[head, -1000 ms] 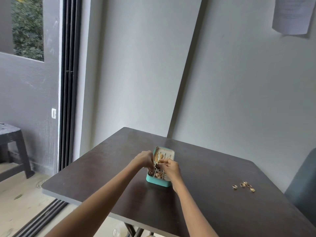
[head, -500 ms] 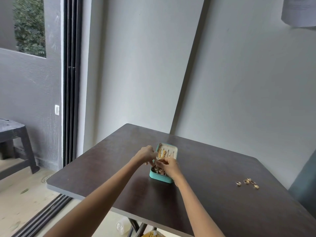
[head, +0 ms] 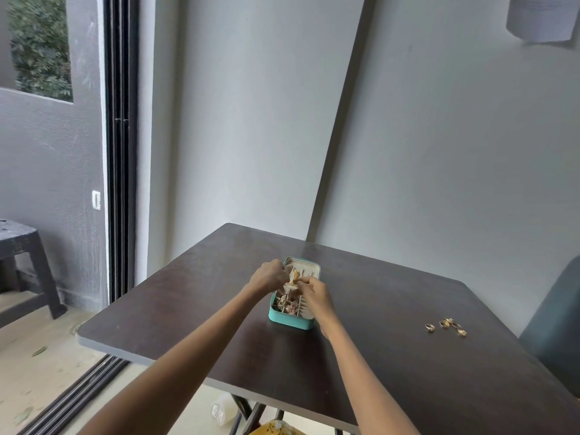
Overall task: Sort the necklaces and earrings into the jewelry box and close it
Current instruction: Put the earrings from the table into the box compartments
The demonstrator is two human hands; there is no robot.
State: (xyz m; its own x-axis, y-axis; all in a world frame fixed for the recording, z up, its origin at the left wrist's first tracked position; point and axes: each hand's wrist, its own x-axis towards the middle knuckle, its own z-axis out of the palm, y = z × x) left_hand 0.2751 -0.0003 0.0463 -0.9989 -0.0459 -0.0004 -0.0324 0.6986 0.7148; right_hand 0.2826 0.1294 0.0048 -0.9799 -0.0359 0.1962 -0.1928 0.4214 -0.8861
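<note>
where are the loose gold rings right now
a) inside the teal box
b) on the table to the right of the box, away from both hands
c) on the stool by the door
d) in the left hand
b: the gold rings lie bare on the table, well right of the teal box, while the left hand and right hand work over the box.
</note>
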